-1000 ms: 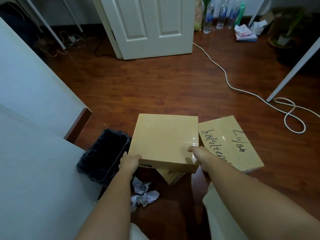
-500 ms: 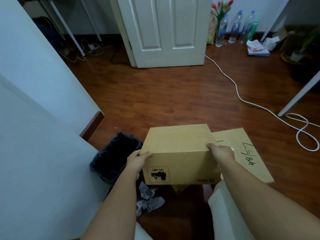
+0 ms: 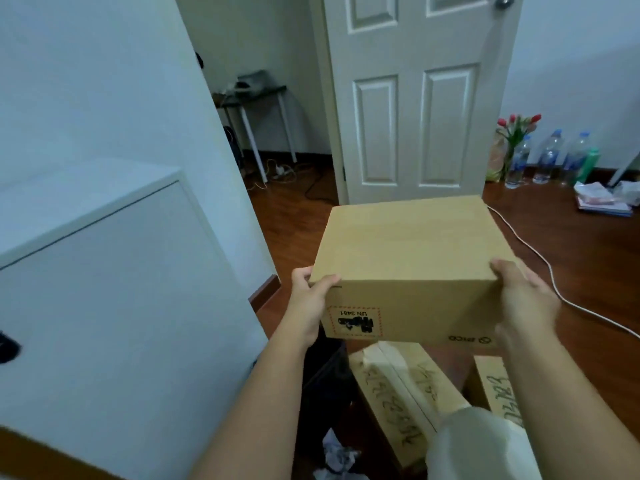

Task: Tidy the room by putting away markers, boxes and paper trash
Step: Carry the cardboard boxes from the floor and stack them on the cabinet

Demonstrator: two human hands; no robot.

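Box [image 3: 408, 258] held in air before door [image 3: 415, 98], above 2 scribbled boxes [image 3: 398, 393] on floor. Left hand [image 3: 308, 296] grips near left corner, thumb on top; right hand [image 3: 523, 299] curls round right corner. Risk: corner-only grip may slip, dropping box; cable [image 3: 540, 265] could snag feet.

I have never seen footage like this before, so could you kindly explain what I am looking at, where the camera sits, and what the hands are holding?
There is no machine here: a person wears a wide-angle camera on the head, looking forward and down at their own arms. The left hand and right hand grip the near corners of a closed cardboard box, held up off the wooden floor. Below it lie two more boxes with handwriting, a dark bin and crumpled paper. A white door stands ahead.
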